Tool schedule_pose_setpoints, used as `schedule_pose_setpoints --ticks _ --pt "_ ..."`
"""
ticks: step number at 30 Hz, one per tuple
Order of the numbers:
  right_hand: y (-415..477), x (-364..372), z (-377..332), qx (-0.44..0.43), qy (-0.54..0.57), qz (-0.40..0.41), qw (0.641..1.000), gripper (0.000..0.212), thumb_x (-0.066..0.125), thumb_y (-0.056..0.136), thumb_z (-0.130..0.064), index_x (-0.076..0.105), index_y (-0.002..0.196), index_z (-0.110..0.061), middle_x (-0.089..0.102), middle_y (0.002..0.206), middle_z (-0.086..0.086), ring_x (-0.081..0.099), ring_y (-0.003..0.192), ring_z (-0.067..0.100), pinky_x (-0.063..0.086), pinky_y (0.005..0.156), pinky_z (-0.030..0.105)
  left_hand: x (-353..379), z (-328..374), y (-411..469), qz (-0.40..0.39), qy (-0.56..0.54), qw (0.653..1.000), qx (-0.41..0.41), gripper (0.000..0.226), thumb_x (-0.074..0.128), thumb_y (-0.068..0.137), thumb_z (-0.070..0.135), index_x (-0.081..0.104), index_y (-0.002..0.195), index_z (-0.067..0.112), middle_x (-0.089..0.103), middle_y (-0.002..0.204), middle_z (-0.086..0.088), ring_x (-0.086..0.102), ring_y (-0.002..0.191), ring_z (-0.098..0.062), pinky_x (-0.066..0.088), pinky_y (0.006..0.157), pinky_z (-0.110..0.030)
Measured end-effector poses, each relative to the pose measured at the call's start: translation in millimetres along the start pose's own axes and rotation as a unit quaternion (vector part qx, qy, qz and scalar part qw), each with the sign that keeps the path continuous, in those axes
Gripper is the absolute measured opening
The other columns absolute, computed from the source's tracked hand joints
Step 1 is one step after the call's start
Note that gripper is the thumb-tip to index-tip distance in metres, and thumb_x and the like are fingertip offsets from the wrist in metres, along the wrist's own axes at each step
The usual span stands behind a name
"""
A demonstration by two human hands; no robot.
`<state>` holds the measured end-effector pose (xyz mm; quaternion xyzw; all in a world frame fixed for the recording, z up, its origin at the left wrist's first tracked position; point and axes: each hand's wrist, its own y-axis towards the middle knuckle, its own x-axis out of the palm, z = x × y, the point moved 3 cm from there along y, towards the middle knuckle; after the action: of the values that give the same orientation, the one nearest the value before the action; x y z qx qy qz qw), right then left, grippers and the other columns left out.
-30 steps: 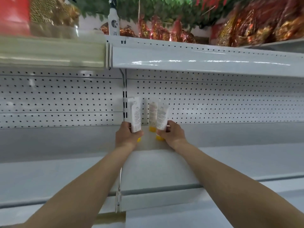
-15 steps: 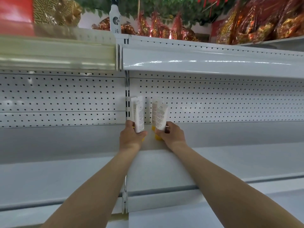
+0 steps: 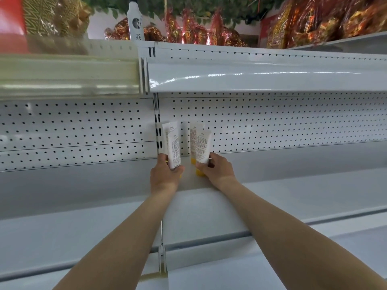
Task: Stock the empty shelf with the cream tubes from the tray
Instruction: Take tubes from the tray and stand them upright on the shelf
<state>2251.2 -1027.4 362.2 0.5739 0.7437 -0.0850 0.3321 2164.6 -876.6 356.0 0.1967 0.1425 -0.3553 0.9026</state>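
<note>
Since a second ago both hands [image 3: 165, 176] [image 3: 215, 170] moved little; each grip is closed on a tube [image 3: 174, 150] [image 3: 202, 147], settling them on the shelf [image 3: 293, 185].

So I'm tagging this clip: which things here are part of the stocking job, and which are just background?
Part of the job:
cream tubes
left hand
right hand
empty shelf

Background:
red-gold foil packs
green garland
pegboard back panel

You have lots of bare shelf [image 3: 293, 191] to your right; four tubes [image 3: 202, 146] stand by the back wall [image 3: 272, 122].
</note>
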Motion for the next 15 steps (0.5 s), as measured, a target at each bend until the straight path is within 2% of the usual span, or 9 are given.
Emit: schedule_pose_setpoints --ticks 2,4,6,8,10,12,15 --pt "-2.8 0.7 -1.6 0.005 -0.008 -0.008 1.0 0.041 0.066 0.087 -0.041 0.061 0.123 -0.022 0.068 0.116 -0.003 0.062 0.103 0.016 0.043 0.079 0.024 -1.0 0.7 -1.8 -0.003 0.004 1.0 -0.01 0.046 0.072 0.08 0.027 0.051 0.119 0.015 0.067 0.111 -0.003 0.059 0.088 -0.02 0.039 0.072 -0.023" --pt "-7.5 0.5 -0.9 0.018 0.007 -0.019 1.0 0.05 0.068 0.085 -0.04 0.056 0.13 -0.023 0.066 0.12 -0.003 0.062 0.108 0.016 0.049 0.088 0.028 -4.0 2.5 -5.2 -0.006 0.003 1.0 -0.028 0.062 0.076 0.076 0.032 0.047 0.128 0.015 0.065 0.121 -0.004 0.062 0.103 -0.023 0.042 0.077 -0.023" --pt "-15.9 -7.0 1.5 0.05 0.054 -0.031 0.997 0.075 0.077 0.077 -0.041 0.044 0.142 -0.024 0.059 0.132 -0.003 0.058 0.117 0.016 0.048 0.099 0.032 -10.1 8.1 -13.9 -0.004 0.006 0.999 -0.051 0.08 0.079 0.073 0.035 0.037 0.138 0.014 0.058 0.133 -0.009 0.057 0.117 -0.026 0.043 0.086 -0.026" --pt "-26.3 -25.5 6.1 0.063 0.061 -0.033 0.996 0.093 0.083 0.07 -0.046 0.036 0.147 -0.022 0.052 0.14 0.0 0.053 0.124 0.019 0.045 0.103 0.035 -16.0 18.3 -28.3 0.021 0.012 0.998 -0.064 0.094 0.081 0.073 0.033 0.027 0.146 0.011 0.044 0.145 -0.012 0.046 0.13 -0.028 0.04 0.1 -0.032" --pt "-39.4 -54.4 12.3 0.043 0.0 -0.031 0.999 0.09 0.078 0.074 -0.049 0.034 0.147 -0.02 0.051 0.142 0.004 0.052 0.126 0.022 0.045 0.102 0.035 -19.1 36.3 -51.3 0.072 0.036 0.996 -0.031 0.092 0.082 0.073 0.027 0.029 0.145 0.008 0.039 0.145 -0.014 0.039 0.133 -0.031 0.037 0.105 -0.038" --pt "-56.6 -93.1 18.9 0.012 -0.086 -0.028 0.996 0.084 0.072 0.081 -0.049 0.032 0.148 -0.018 0.051 0.141 0.008 0.053 0.123 0.025 0.046 0.096 0.031 -14.3 62.2 -81.2 0.113 0.057 0.992 0.023 0.086 0.082 0.071 0.021 0.035 0.142 0.008 0.04 0.139 -0.016 0.038 0.13 -0.033 0.038 0.103 -0.04" --pt "-87.8 -163.6 30.9 -0.026 -0.184 -0.016 0.982 0.081 0.069 0.084 -0.05 0.03 0.149 -0.022 0.047 0.142 0.01 0.049 0.126 0.028 0.045 0.097 0.036 10.2 107.8 -129.9 0.105 0.097 0.985 0.092 0.081 0.082 0.072 0.021 0.038 0.141 0.013 0.037 0.139 -0.013 0.035 0.129 -0.031 0.037 0.104 -0.039"
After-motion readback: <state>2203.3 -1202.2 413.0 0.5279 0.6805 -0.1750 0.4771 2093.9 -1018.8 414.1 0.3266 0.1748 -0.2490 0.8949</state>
